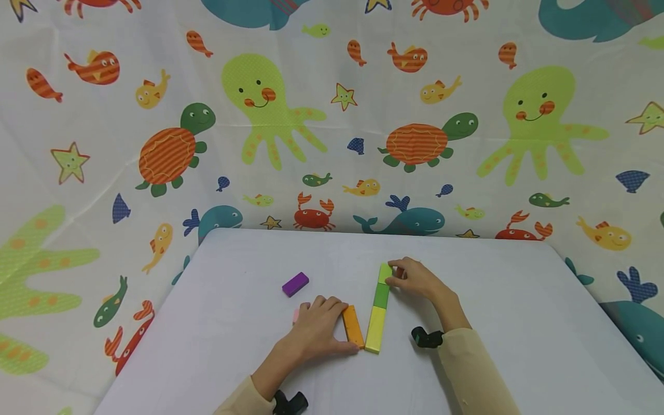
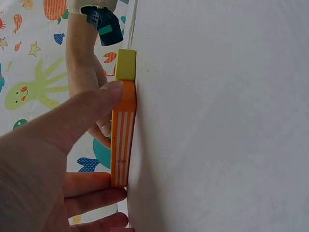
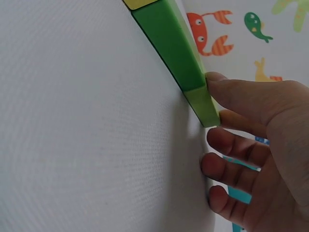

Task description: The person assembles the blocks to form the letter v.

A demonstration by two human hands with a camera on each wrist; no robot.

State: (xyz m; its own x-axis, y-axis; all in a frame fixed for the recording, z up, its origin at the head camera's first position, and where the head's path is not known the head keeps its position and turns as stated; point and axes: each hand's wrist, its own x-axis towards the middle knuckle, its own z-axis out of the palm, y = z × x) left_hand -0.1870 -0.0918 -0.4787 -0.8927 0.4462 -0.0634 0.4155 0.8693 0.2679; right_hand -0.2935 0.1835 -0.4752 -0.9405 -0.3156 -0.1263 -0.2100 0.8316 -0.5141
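Note:
In the head view an orange block (image 1: pixel 353 327) lies on the white table, held lengthwise by my left hand (image 1: pixel 319 328), thumb at its near end and fingertips at its far end. White stripes mark its side in the left wrist view. Just right of it runs a straight row: a yellow block (image 1: pixel 376 329), a green block (image 1: pixel 381 295) and a short light green block (image 1: pixel 384 273) at the far end. My right hand (image 1: pixel 415 278) pinches the light green block, its thumb by the joint with the green block (image 3: pixel 169 43) and its index finger by the far end.
A purple block (image 1: pixel 295 285) lies farther back, left of the row. Part of a pink block (image 1: pixel 295 315) peeks out behind the left hand. Black wrist cameras (image 1: pixel 427 337) hang at both sleeves. A patterned sea-animal cloth (image 1: pixel 311 127) rises behind the table's back edge.

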